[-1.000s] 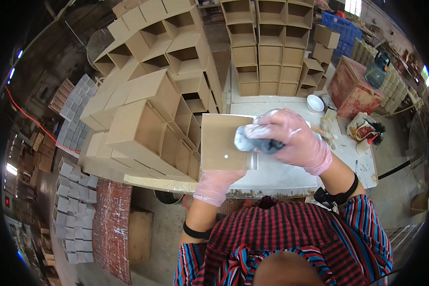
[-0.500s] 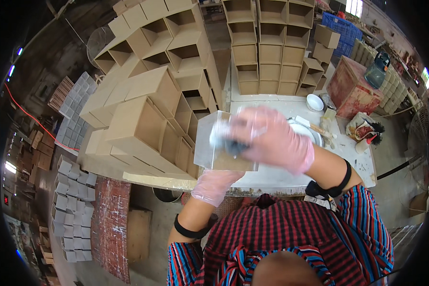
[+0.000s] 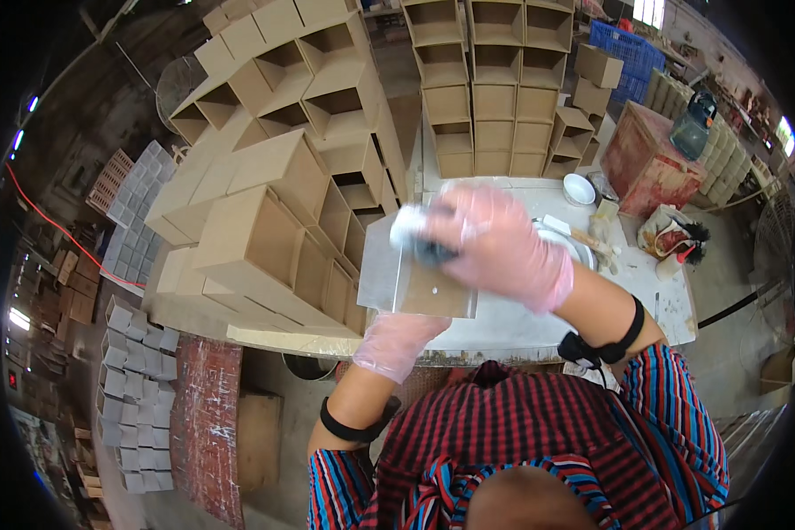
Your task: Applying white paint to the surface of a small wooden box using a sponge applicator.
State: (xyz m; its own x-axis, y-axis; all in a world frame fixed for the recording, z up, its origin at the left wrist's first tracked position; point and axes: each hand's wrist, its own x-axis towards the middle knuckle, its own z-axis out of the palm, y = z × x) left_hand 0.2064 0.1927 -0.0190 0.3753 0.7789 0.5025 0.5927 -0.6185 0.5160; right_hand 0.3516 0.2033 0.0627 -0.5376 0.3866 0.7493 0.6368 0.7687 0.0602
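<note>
In front of me is a box (image 3: 380, 269) with one face coated greyish white and the face beside it brown board, marked by a small white spot. My left hand (image 3: 401, 343), in a thin pink glove, holds it from the near side, its fingertips hidden by the box. Also gloved, my right hand (image 3: 503, 252) is closed around a dark pad-like tool (image 3: 431, 253) with a white, wet-looking end. That tool is at the upper part of the box; motion blur hides its exact kind.
Brown open boxes (image 3: 265, 238) are stacked at my left, more (image 3: 495, 132) across the white-smeared table (image 3: 503, 340). A white bowl (image 3: 579, 189), a white-bladed brush (image 3: 567, 230) and a stained red crate (image 3: 649, 163) stand right. Whitened boxes (image 3: 137, 389) sit lower left.
My right hand has shifted slightly up and left with the tool. More of the brown face now shows, with a white spot on it. My left hand keeps its hold on the box.
</note>
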